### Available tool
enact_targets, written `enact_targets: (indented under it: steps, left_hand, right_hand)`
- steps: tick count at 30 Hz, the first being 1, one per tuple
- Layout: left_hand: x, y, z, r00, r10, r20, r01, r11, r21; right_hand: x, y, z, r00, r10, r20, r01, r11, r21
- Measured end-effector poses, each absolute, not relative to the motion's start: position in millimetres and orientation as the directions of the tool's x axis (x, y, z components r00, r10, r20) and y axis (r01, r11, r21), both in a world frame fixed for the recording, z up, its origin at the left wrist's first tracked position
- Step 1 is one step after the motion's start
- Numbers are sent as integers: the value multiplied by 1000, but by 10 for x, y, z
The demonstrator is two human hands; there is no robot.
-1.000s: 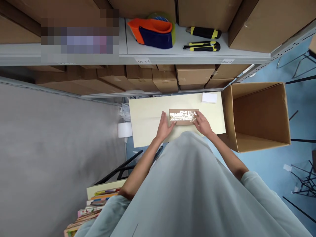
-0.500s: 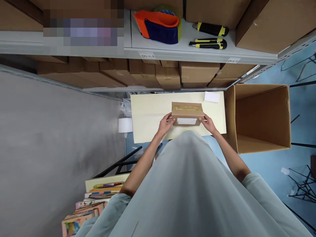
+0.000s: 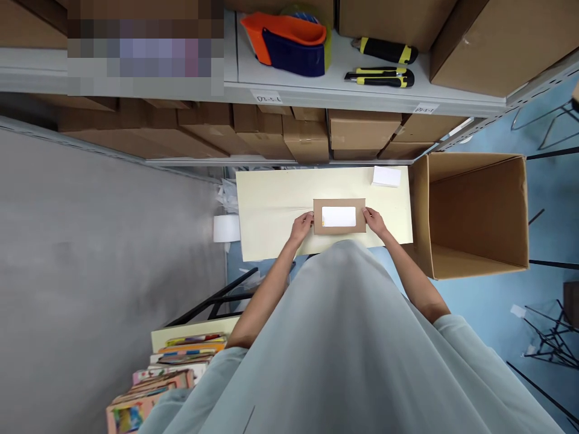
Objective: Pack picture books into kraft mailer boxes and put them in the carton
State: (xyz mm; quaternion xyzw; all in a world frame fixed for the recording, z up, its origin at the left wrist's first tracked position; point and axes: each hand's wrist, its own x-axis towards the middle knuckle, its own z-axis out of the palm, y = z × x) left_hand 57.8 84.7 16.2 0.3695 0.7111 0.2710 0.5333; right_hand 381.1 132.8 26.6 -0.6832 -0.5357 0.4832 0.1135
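A small brown cardboard box (image 3: 318, 217) is in front of me over the pale yellow tabletop (image 3: 271, 205), its face with a white label (image 3: 339, 217) turned up toward me. At the box's left edge my left hand (image 3: 302, 226) grips it with closed fingers. My right hand (image 3: 374, 220) is closed on the opposite edge, thumb near the label. I cannot tell whether the box rests on the table or is held just above it. A stack of white slips (image 3: 386, 176) lies at the table's back right.
A large open carton (image 3: 478, 211) stands right of the table. Above the table's far side, a shelf (image 3: 289, 93) holds a tape dispenser (image 3: 294, 45) and box cutters (image 3: 380, 77); more cartons (image 3: 364, 129) sit below. A white roll (image 3: 226, 228) is at left, books (image 3: 181, 361) lower left.
The small box has been tilted so its labelled face now points up at me and its taped side is out of sight. Both hands have stayed on its ends.
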Motion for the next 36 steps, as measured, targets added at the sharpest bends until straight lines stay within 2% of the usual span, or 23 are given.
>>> enact_targets:
  steps: [5,8,12,16,19,22,31,36]
  left_hand:
    - [518,555,115,-90,745,-662,117,667,735]
    - [555,417,162,-6,763,-646,72,645,761]
    - [622,409,299,-43,812,-582,90,583,807]
    - [665,533,470,-92,875,-476,204,484,851]
    - [673,633,602,-68,915,-398,328,398,857]
    - [672,720,734,-32,934,-356,363,343,866]
    - [937,1060,1075,157,954,-255,345,189,919]
    - [1431,1161,1255,124,960,-250,387,186,903]
  right_hand:
    - [4004,974,231,-57,824,-564,422,-492,-762]
    - [4010,764,260,-102,825,-556,364,-489,-793]
    - [3978,677,372,-104,874,-474,325,-421,-847]
    - [3973,765,563,-2,911,-413,365,-384,-848]
    - [3953,819,735,67,926,-372,446,-361,-819]
    - [3910,768,905,128,934,-333,464,-353,-812]
    - [4060,297,1330,384,882,-275,311,-404,-860]
    - [4368,218,1480,463,852,-245,226,-380,-897]
